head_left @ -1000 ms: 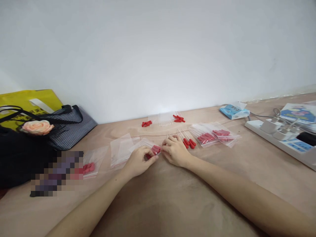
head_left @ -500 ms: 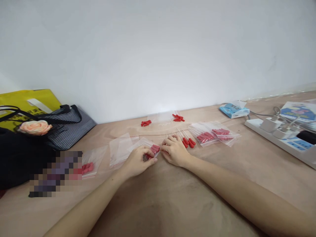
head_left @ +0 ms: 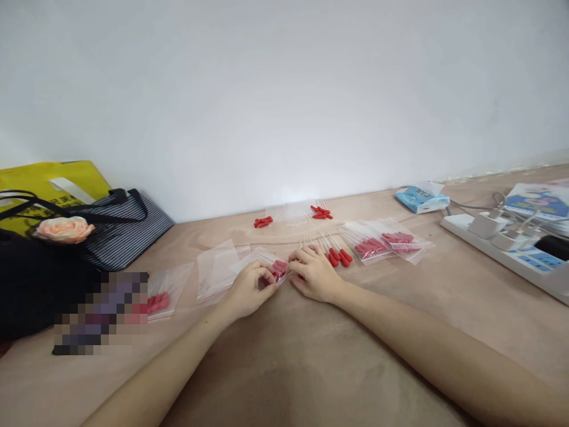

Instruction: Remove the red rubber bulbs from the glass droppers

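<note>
The left hand (head_left: 251, 290) pinches with thumb and finger the near edge of the clear bag (head_left: 262, 256) of red pieces (head_left: 280, 267), which lies between both hands and is best kept flat, while the right hand (head_left: 311, 273) curls at its right edge, whether gripping I cannot tell, beside loose red-ended sticks (head_left: 341, 257).

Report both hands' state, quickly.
Left hand: curled over the clear bag of red-ended sticks; firm grip cannot be told.
Right hand: curled at that bag's right end; whether it holds anything cannot be told.
</note>
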